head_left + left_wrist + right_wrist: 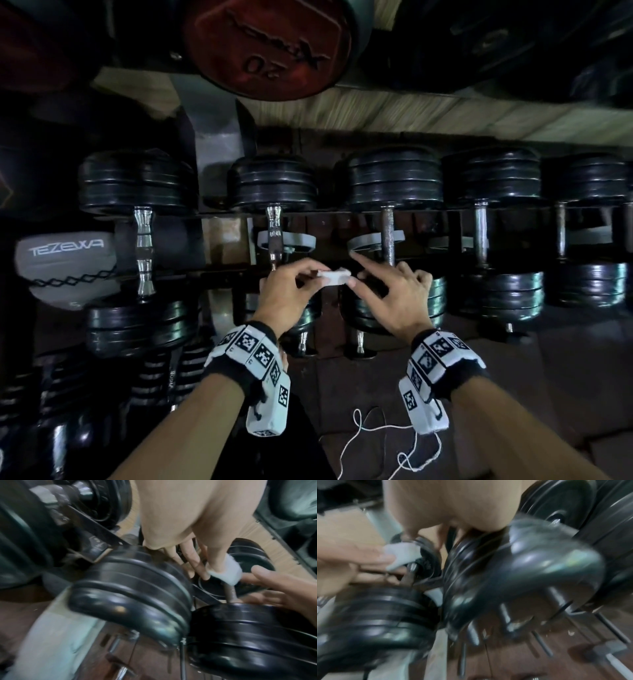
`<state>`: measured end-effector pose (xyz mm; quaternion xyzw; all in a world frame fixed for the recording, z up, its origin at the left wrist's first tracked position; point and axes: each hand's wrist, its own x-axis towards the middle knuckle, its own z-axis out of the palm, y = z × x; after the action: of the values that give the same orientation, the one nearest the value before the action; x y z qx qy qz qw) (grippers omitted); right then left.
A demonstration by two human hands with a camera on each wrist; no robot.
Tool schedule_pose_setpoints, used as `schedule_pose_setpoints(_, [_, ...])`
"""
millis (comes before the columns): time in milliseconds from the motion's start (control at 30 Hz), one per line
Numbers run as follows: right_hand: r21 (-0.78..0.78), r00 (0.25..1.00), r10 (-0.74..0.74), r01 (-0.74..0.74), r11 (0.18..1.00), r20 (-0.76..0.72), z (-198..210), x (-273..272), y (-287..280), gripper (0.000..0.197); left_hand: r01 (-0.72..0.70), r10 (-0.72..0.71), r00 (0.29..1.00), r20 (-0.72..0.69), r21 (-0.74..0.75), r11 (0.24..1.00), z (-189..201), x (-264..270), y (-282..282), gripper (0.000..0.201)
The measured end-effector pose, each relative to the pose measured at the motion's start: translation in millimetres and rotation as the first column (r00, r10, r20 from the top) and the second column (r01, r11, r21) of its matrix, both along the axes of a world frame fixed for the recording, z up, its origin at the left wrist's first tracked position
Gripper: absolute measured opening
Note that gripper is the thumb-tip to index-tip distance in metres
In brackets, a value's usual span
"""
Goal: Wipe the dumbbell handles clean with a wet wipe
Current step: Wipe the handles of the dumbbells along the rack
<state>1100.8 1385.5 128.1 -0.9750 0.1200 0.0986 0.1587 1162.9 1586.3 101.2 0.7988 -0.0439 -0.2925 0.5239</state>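
Several black dumbbells lie on a rack [226, 214], their metal handles running away from me. In front of the gap between one handle [274, 233] and the duller handle [388, 233], my left hand [315, 274] pinches a small folded white wet wipe [334, 277]. In the left wrist view the thumb lies over the wet wipe [226, 569]. My right hand [356, 269] is at the wipe's right end, thumb touching it and index finger straight out. The right wrist view shows the wet wipe [400, 555] held by the left fingers. The wipe touches no handle.
A chrome contoured handle [144, 250] is to the left, further handles [481, 233] to the right. A grey ball [65, 263] sits at the left, and a red 20 plate [267, 44] leans above. More dumbbells fill the lower row [301, 329]. White string [376, 435] lies on the floor.
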Motion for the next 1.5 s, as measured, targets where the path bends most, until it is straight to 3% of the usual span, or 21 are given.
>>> schedule_pose_setpoints(100, [0.048,0.999,0.048,-0.047,0.998,-0.017,4,-2,-5,0.057,0.017,-0.017,1.0,-0.008,-0.062,0.998,8,-2,-13,0.017])
schedule_pose_setpoints(233, [0.155,0.998,-0.044,0.036,0.987,0.048,1,0,-6,0.03,0.012,-0.012,1.0,-0.005,-0.03,0.999,9,-4,-14,0.008])
schedule_pose_setpoints(367, [0.342,0.952,-0.285,0.232,0.911,0.113,4,-1,-36,0.016,0.095,-0.135,0.985,0.109,0.314,0.945,-5,-5,4,0.02])
schedule_pose_setpoints(567, [0.281,0.906,-0.393,0.342,0.897,0.154,-17,-1,-60,0.019,-0.021,-0.219,0.911,0.351,0.568,0.823,-21,-6,-9,0.037])
schedule_pose_setpoints(733, [0.326,0.854,-0.449,0.359,0.874,0.262,-30,-4,-60,0.019,0.001,-0.274,0.93,0.247,0.742,0.671,-21,1,-29,0.051])
schedule_pose_setpoints(867, [0.34,0.839,-0.442,0.335,0.879,0.317,-30,-5,-60,0.023,-0.027,-0.205,0.956,0.21,0.759,0.65,-13,1,-34,0.048])
schedule_pose_setpoints(1000, [0.325,0.859,-0.425,0.331,0.886,0.284,-26,-4,-60,0.027,-0.077,-0.165,0.952,0.259,0.72,0.689,-12,-1,-37,0.044])
schedule_pose_setpoints(1100, [0.296,0.879,-0.361,0.271,0.916,0.311,-24,-4,-61,0.026,-0.081,-0.129,0.967,0.219,0.746,0.661,-8,0,-40,0.041])
schedule_pose_setpoints(1267, [0.273,0.909,-0.292,0.212,0.938,0.297,-29,-4,-65,0.024,-0.188,-0.05,0.959,0.278,0.758,0.624,-2,1,-46,0.024])
schedule_pose_setpoints(1400, [0.363,0.892,-0.4,0.309,0.879,0.211,-23,-2,-65,0.017,-0.263,-0.032,0.938,0.345,0.769,0.582,-8,-2,-48,0.03])
schedule_pose_setpoints(1500, [0.553,0.864,-0.504,0.417,0.721,0.007,-21,4,-85,0.006,-0.271,-0.035,0.936,0.349,0.783,0.559,-10,-4,-48,0.036])
